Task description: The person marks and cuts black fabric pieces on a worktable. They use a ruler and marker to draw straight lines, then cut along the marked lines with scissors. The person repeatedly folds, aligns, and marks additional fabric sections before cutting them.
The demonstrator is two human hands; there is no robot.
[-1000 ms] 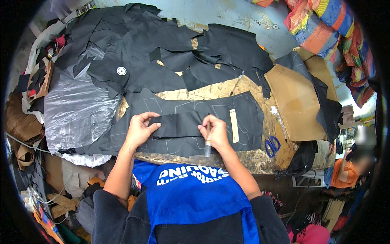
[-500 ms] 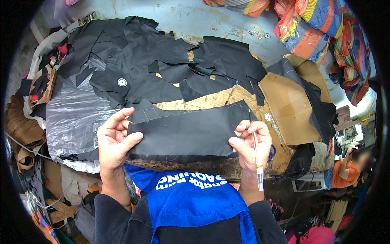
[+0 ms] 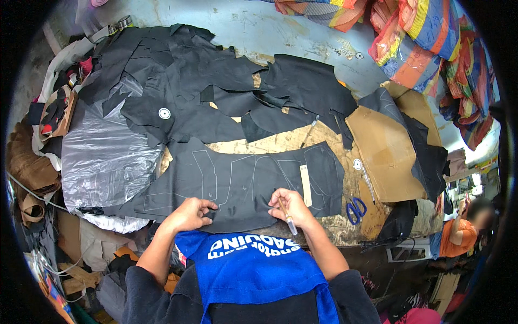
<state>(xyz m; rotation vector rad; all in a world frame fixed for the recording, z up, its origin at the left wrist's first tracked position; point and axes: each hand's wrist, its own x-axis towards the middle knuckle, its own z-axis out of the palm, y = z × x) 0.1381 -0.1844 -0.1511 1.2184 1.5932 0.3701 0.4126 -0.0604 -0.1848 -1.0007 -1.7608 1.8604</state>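
A black leather-like sheet (image 3: 243, 170) with pale drawn outlines lies spread along the table's near edge. My left hand (image 3: 191, 214) is on its near part, fingers bent and thumb drawn in, seemingly pinching the material. Farther right, my right hand (image 3: 291, 209) holds a clear-barrelled pen (image 3: 286, 216) slanting across the fingers, its lower end toward my apron. The fingertips of that hand touch or nearly touch the sheet. A narrow cream strip (image 3: 306, 185) rests on the sheet just beyond my right hand.
Blue-handled scissors (image 3: 355, 210) lie right of the sheet, near a brown cardboard piece (image 3: 384, 151). Black offcuts (image 3: 216, 75) are heaped across the far side; clear plastic (image 3: 102, 156) covers the left. Another pen (image 3: 309, 131) lies beyond the sheet. A person in orange (image 3: 458, 232) is at far right.
The sheet, folded over and raised between both hands before, now lies flat with its outlines showing. Both hands have moved inward and lower. The cream strip and scissors have come into view.
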